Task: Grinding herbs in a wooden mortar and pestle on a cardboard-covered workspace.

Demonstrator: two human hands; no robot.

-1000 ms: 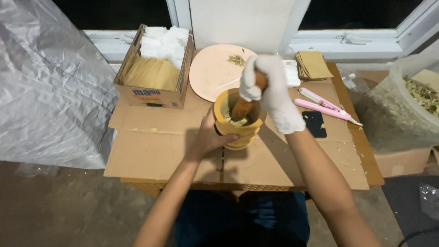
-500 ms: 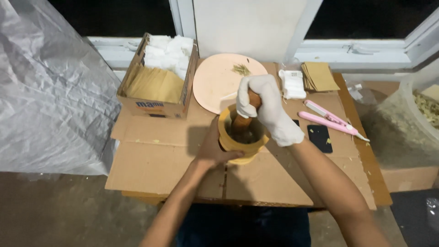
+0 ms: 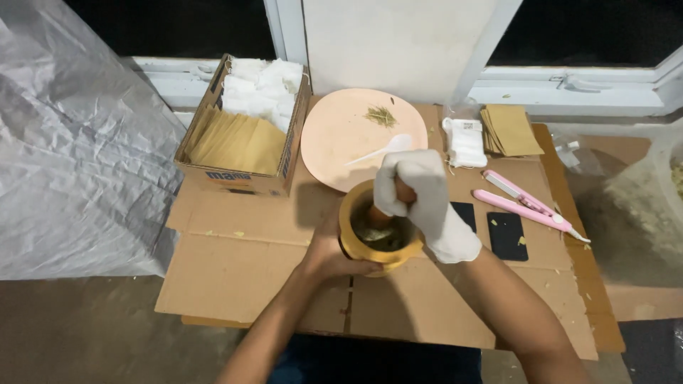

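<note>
Gloved right hand [image 3: 416,195] gripping pestle [image 3: 388,210], mortar [image 3: 377,238] mid-cardboard [image 3: 242,270]

An open brown cardboard box [image 3: 245,135] with blue and red printing is sitting up-left of the gripped mortar; a small clear packet [image 3: 466,141] is lying up-right of it.

Wooden mortar and pestle on the cardboard-covered worktop

The mortar [image 3: 377,238] is a round, yellow-brown wooden bowl standing upright near the middle of the flattened cardboard, just in front of the pink plate. Dark greenish crushed plant matter lies in its hollow. The pestle [image 3: 388,210], a brown wooden stick, stands almost upright inside the bowl, its lower end down in the crushed material and its top hidden in a gloved fist.
</note>
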